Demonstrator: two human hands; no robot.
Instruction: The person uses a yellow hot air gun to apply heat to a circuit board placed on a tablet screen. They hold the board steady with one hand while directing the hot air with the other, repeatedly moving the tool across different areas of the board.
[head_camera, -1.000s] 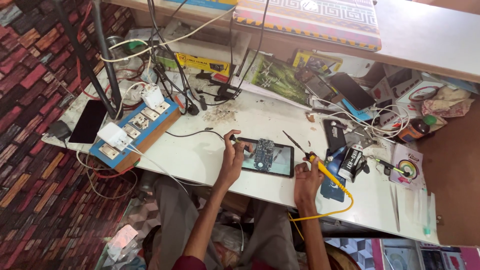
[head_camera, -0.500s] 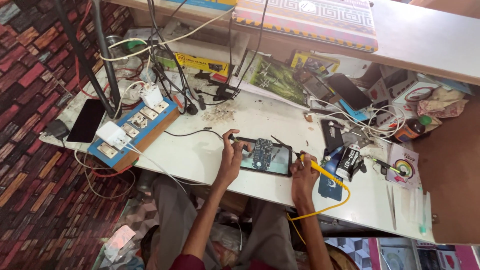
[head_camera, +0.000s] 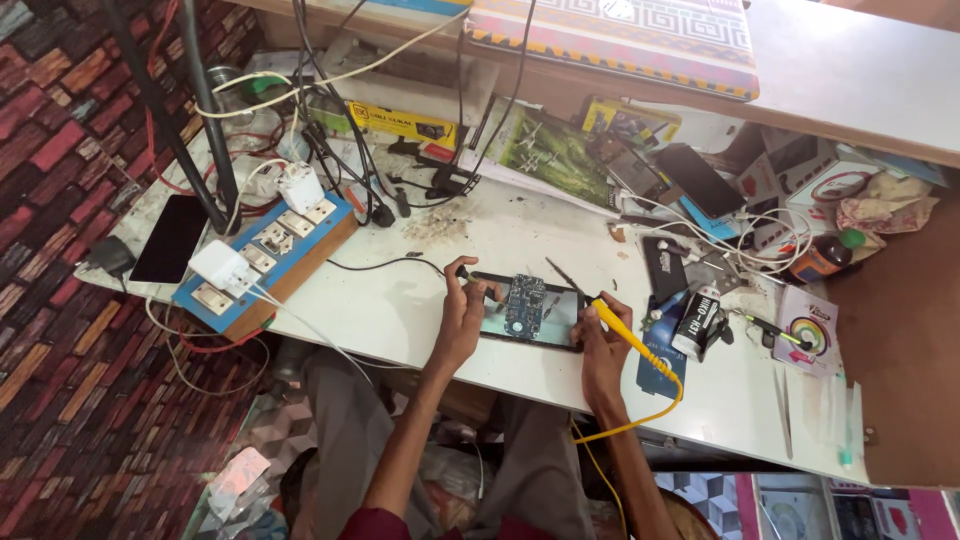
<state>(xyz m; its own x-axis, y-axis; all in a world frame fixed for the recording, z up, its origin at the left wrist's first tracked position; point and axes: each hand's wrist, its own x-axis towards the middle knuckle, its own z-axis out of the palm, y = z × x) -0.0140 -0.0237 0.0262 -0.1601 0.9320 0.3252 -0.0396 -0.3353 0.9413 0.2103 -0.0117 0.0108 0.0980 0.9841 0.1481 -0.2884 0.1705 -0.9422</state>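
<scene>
The left hand (head_camera: 462, 312) is curled closed, its fingers pinching a thin black probe (head_camera: 463, 272) at the upper left corner of an opened phone (head_camera: 528, 311) that lies flat on the white table (head_camera: 400, 300). The right hand (head_camera: 600, 340) grips a yellow-handled probe (head_camera: 622, 328) like a pen, its tip resting at the phone's right edge — a yellow wire (head_camera: 640, 415) runs from it over the table's near edge. A small blue circuit board (head_camera: 524, 305) sits on the middle of the phone, between the two hands.

Just right of the right hand lie a blue card (head_camera: 655, 365) and a small black-and-white box (head_camera: 697, 324). Farther left, a blue power strip (head_camera: 265, 260) holds a white charger (head_camera: 218, 266) plugged into its sockets — another white plug (head_camera: 300, 186) sits at its far end. A dark phone (head_camera: 170, 238) lies at the table's left edge.
</scene>
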